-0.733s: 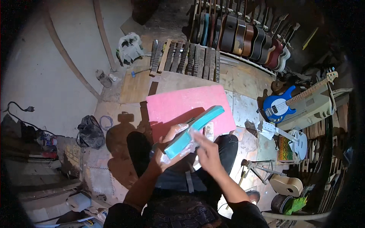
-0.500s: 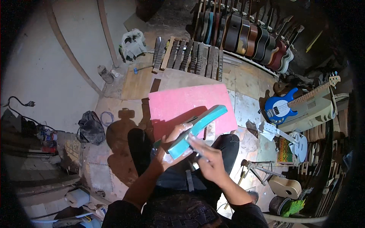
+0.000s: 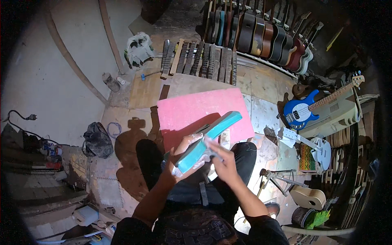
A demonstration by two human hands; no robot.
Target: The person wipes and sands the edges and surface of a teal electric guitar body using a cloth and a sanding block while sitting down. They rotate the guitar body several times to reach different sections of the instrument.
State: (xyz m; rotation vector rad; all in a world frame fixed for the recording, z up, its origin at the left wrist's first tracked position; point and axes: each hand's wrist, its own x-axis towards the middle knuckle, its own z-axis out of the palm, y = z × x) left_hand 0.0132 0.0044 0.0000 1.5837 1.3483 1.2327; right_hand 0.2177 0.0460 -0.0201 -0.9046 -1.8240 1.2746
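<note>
Near centre: right hand (image 3: pixel 224 162) is touching curved teal block (image 3: pixel 223 125), own grip indiscernible; left hand (image 3: pixel 179 152) is clasping block, seemingly steadying it. Beyond: pink board (image 3: pixel 183 107) is lying flat. Far: fretted necks (image 3: pixel 197 60) are lying abreast.

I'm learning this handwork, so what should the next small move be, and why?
Probably slide the right grip lightly along the teal piece toward its far end. Its blurred fingertips appear to meet the piece near mid-length, while the left grip holds the nearer half, leaving the far half uncovered.
</note>
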